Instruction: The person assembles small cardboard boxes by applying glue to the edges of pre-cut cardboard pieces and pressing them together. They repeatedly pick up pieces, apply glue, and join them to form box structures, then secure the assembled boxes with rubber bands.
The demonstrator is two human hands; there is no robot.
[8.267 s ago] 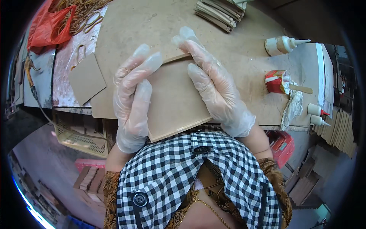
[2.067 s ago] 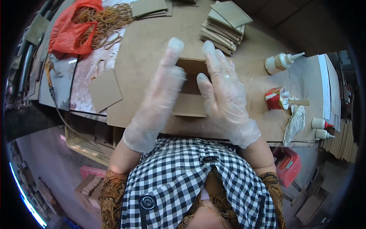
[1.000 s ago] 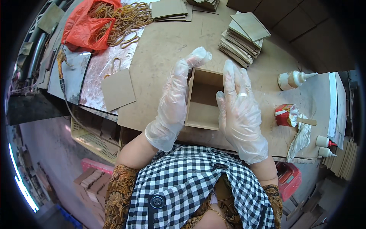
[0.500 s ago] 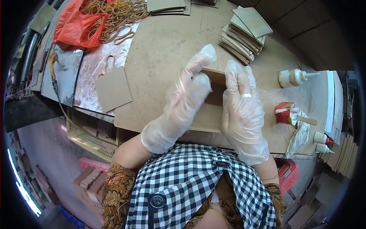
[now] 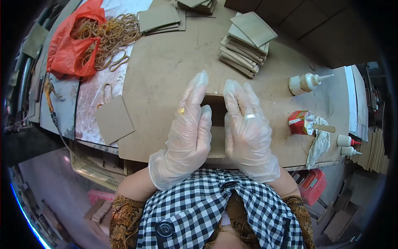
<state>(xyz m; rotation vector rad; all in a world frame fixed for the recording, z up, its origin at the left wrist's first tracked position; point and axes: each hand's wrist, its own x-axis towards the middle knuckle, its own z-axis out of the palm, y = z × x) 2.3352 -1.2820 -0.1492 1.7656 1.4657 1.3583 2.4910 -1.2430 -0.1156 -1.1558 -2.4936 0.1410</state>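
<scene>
An open brown board box (image 5: 215, 121) sits at the table's near edge between my two gloved hands. My left hand (image 5: 188, 124) lies along its left side, fingers straight and together, thumb beside the inner edge. Against the right side presses my right hand (image 5: 246, 128), fingers stretched forward and a ring showing through the clear glove. Both hands clasp the box from its sides, covering most of its side walls. Its far wall and dark inside show in the gap between them.
A stack of thin boards (image 5: 244, 45) stands beyond the box. To the right are a glue bottle (image 5: 304, 83), a red tub (image 5: 299, 122) with a flat wooden stick, and small bottles (image 5: 347, 141). Rubber bands (image 5: 120, 35) spill from a red bag (image 5: 62, 54); a square board (image 5: 114, 120) lies left.
My left hand has turned and come to lie flat along the box's left side. My right hand stays on the right side. The whole view has shifted a little.
</scene>
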